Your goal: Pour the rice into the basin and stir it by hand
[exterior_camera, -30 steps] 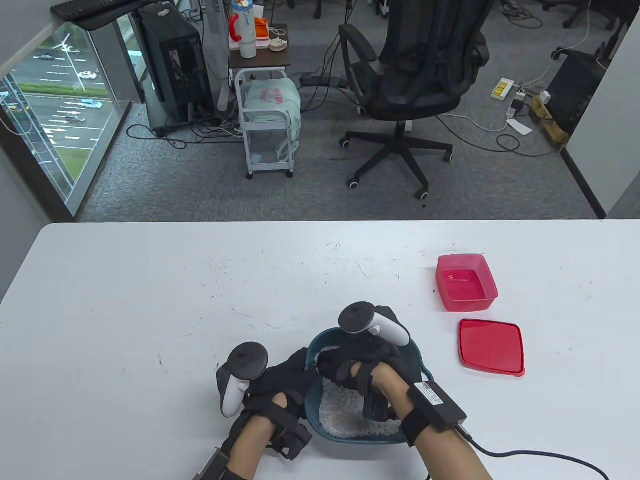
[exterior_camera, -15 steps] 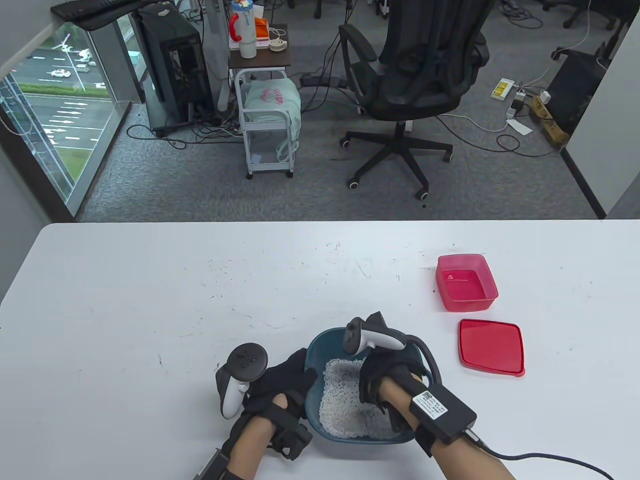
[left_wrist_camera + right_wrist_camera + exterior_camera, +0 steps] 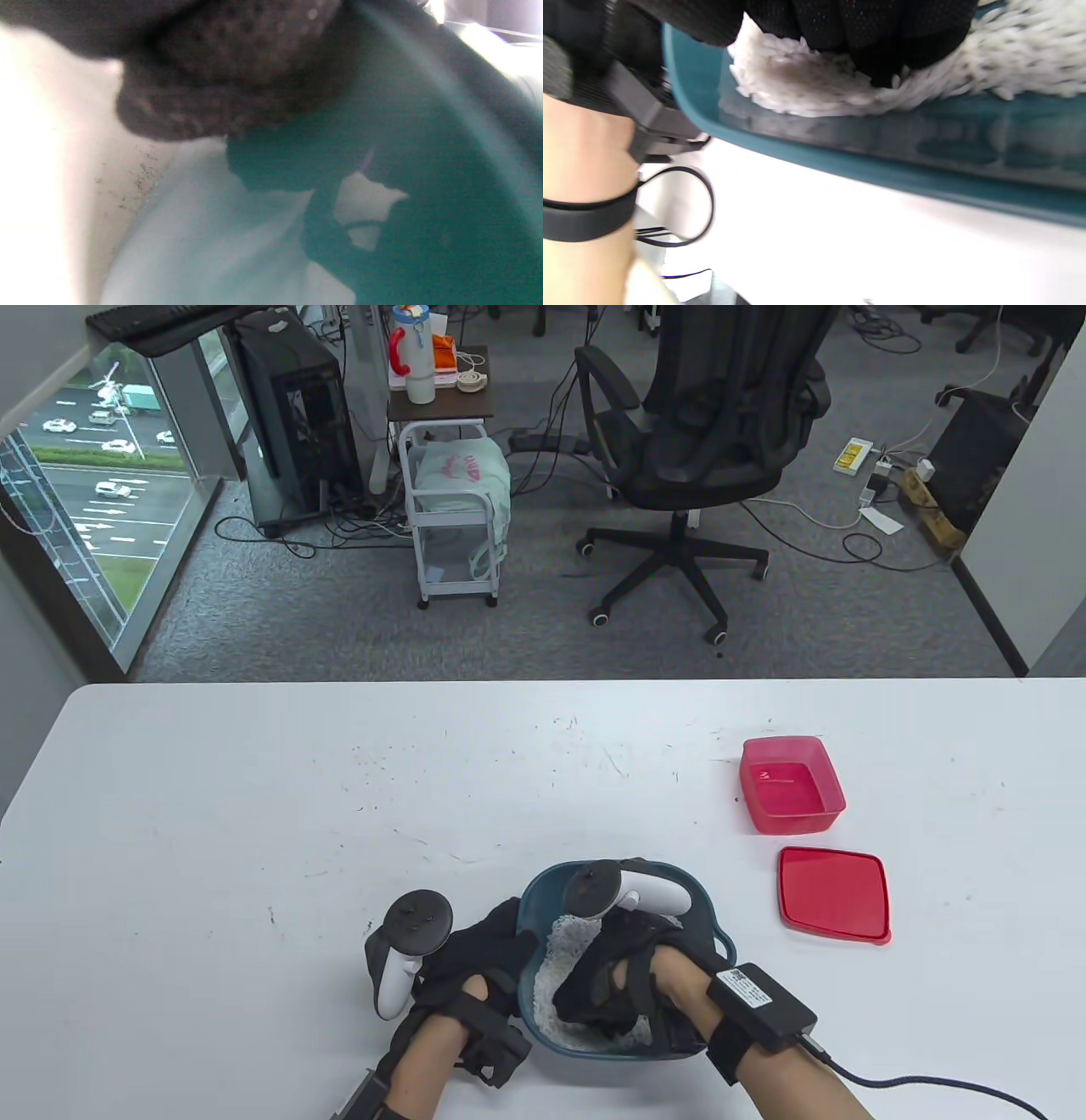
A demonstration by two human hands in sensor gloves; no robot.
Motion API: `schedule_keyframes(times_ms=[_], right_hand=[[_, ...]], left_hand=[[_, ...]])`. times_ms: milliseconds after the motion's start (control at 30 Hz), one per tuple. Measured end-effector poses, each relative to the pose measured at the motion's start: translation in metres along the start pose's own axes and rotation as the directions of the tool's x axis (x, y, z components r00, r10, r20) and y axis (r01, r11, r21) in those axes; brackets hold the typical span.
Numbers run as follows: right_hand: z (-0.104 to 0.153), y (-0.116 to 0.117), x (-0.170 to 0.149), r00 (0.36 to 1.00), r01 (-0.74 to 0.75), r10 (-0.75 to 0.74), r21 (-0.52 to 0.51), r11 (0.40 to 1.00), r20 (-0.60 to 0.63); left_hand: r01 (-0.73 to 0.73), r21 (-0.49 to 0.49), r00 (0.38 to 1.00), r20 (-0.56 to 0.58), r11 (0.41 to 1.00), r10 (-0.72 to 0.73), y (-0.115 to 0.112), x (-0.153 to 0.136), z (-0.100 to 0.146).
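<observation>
A teal basin (image 3: 543, 887) stands near the table's front edge with white rice (image 3: 560, 954) heaped inside it. My left hand (image 3: 485, 952) grips the basin's left rim; in the left wrist view its gloved fingers (image 3: 237, 84) lie over the teal basin wall (image 3: 424, 190). My right hand (image 3: 604, 994) is down inside the basin, palm down, fingers dug into the grains. In the right wrist view the black fingertips (image 3: 865, 29) are pushed into the rice (image 3: 1009, 67) just behind the basin's near wall (image 3: 882, 173).
An empty red container (image 3: 792, 785) and its red lid (image 3: 834, 894) lie on the white table (image 3: 254, 814) to the right of the basin. A cable (image 3: 933, 1082) trails from my right wrist. An office chair and a cart stand beyond the table.
My right hand swept round inside the basin, from the far side to the right wall, then to the near middle, pushing the rice. The left hand kept its hold on the rim.
</observation>
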State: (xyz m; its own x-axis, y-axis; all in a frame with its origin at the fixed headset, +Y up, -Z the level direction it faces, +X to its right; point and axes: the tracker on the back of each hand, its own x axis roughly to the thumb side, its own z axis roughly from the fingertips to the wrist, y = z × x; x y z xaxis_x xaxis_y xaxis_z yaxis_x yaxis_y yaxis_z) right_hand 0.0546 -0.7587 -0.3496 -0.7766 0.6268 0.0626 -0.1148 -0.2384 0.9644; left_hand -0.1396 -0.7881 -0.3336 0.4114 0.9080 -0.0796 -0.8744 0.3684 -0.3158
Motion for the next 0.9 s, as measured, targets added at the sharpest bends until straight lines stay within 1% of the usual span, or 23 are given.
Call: schedule_keyframes(times_ms=[67,133,233,267,300,333,367,433,500,533,600,633,733,800,833,867,900], right_hand=[[-0.001,-0.005,0.002,1.000,0.009,-0.009,-0.040,0.999,0.008],[-0.002,-0.014,0.002,1.000,0.019,-0.017,-0.102,0.995,0.017],[-0.001,-0.027,-0.001,0.999,0.039,-0.043,-0.218,0.975,-0.011],[0.001,-0.031,-0.002,0.998,0.005,-0.022,-0.288,0.958,-0.056],[0.003,-0.034,-0.002,0.995,-0.035,0.003,-0.334,0.942,-0.095],[0.006,-0.038,-0.002,0.983,-0.123,0.056,-0.396,0.910,-0.176],[0.008,-0.040,-0.002,0.968,-0.189,0.097,-0.414,0.890,-0.233],[0.013,-0.041,-0.001,0.932,-0.269,0.129,-0.406,0.873,-0.339],[0.016,-0.041,-0.002,0.878,-0.353,0.164,-0.376,0.857,-0.450],[0.017,-0.040,-0.003,0.826,-0.412,0.192,-0.335,0.847,-0.529],[0.018,-0.037,-0.005,0.752,-0.484,0.250,-0.254,0.837,-0.610],[0.018,-0.034,-0.005,0.727,-0.513,0.283,-0.220,0.830,-0.626],[0.011,-0.017,0.000,0.650,-0.608,0.406,-0.118,0.785,-0.643],[0.007,-0.006,0.004,0.599,-0.635,0.455,-0.046,0.771,-0.659],[0.006,-0.003,0.005,0.587,-0.641,0.470,-0.024,0.767,-0.659],[0.004,0.001,0.004,0.589,-0.625,0.480,0.010,0.780,-0.650],[0.003,0.003,0.003,0.620,-0.584,0.463,0.022,0.812,-0.633]], left_hand=[[0.001,-0.009,1.000,0.005,1.000,-0.001,0.000,0.000,0.000],[-0.002,-0.015,1.000,0.008,1.000,0.002,0.001,0.000,0.000],[0.003,-0.018,1.000,0.014,1.000,-0.003,0.001,0.000,0.000],[0.003,-0.020,1.000,0.018,1.000,-0.002,0.001,0.001,0.000],[0.009,-0.020,1.000,0.022,1.000,-0.008,0.001,0.001,0.000],[0.019,-0.017,1.000,0.022,1.000,-0.019,0.001,0.001,0.000],[0.020,-0.015,1.000,0.020,1.000,-0.020,0.002,0.001,0.000],[0.003,-0.021,1.000,0.017,1.000,-0.002,0.002,0.000,0.000],[0.009,-0.016,1.000,0.017,1.000,-0.009,0.002,0.000,0.000],[0.013,-0.014,1.000,0.018,1.000,-0.013,0.001,0.001,0.001],[0.019,-0.007,1.000,0.018,1.000,-0.019,0.001,0.001,0.001],[0.020,-0.005,1.000,0.018,1.000,-0.020,0.001,0.001,0.001],[0.009,0.016,1.000,0.015,1.000,-0.009,0.001,0.001,0.001],[0.013,0.024,1.000,0.013,1.000,-0.014,0.001,0.001,0.001],[0.013,0.026,1.000,0.011,1.000,-0.014,0.001,0.001,0.001],[0.012,0.030,1.000,0.009,0.999,-0.013,0.001,0.001,0.001],[0.010,0.032,1.000,0.007,0.999,-0.010,0.001,0.001,0.002]])
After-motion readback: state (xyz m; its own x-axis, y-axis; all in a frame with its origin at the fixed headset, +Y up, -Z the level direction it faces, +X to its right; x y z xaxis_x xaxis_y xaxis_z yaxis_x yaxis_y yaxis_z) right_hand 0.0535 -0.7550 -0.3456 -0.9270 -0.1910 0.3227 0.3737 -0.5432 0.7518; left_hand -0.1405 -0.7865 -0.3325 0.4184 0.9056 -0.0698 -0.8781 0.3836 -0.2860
